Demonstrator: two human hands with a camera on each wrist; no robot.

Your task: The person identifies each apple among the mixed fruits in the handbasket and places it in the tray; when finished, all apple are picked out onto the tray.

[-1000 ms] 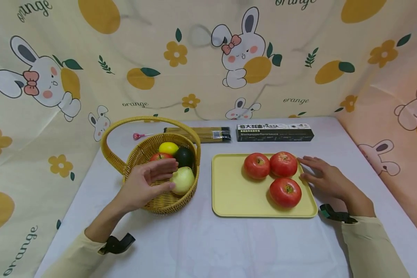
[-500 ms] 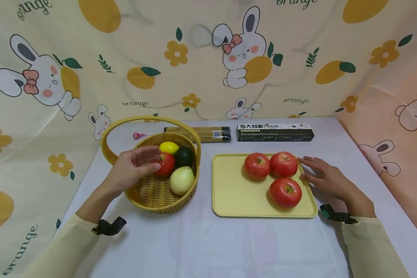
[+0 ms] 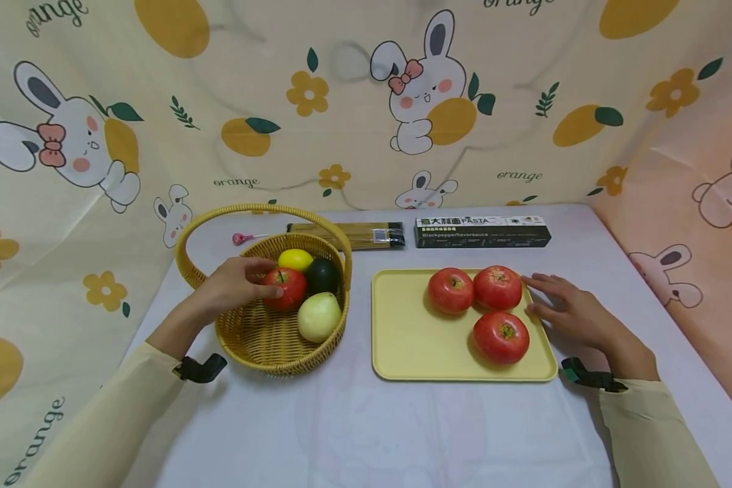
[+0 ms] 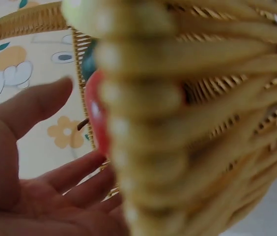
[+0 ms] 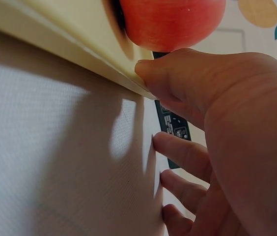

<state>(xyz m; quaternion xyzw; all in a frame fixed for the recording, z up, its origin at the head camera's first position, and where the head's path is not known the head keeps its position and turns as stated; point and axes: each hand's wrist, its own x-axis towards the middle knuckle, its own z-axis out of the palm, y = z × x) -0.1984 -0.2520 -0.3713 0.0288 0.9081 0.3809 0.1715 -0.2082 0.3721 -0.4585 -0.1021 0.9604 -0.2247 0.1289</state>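
In the head view, my left hand (image 3: 234, 285) reaches over the left rim of a wicker basket (image 3: 262, 339). It is at a red apple (image 3: 288, 288) inside, thumb in front and fingers along its far side. The left wrist view shows the thumb spread apart from the apple (image 4: 96, 113), fingers extended beneath; the basket's weave hides much of the fruit. My right hand (image 3: 576, 318) rests at the right edge of a yellow tray (image 3: 421, 346) bearing three red apples (image 3: 501, 337). In the right wrist view, its thumb touches the tray rim (image 5: 124, 73) and the fingers are spread.
Also in the basket lie a lemon (image 3: 295, 259), a dark green round fruit (image 3: 323, 276) and a pale green pear-like fruit (image 3: 319, 317). A pasta box (image 3: 482, 234), a noodle pack (image 3: 366, 236) and a pink lollipop (image 3: 240, 238) lie behind. The basket handle (image 3: 262, 207) arches above.
My left hand moved left from over the pale green fruit, then its fingers came in around the red apple's left side. My right hand stayed at the tray edge.
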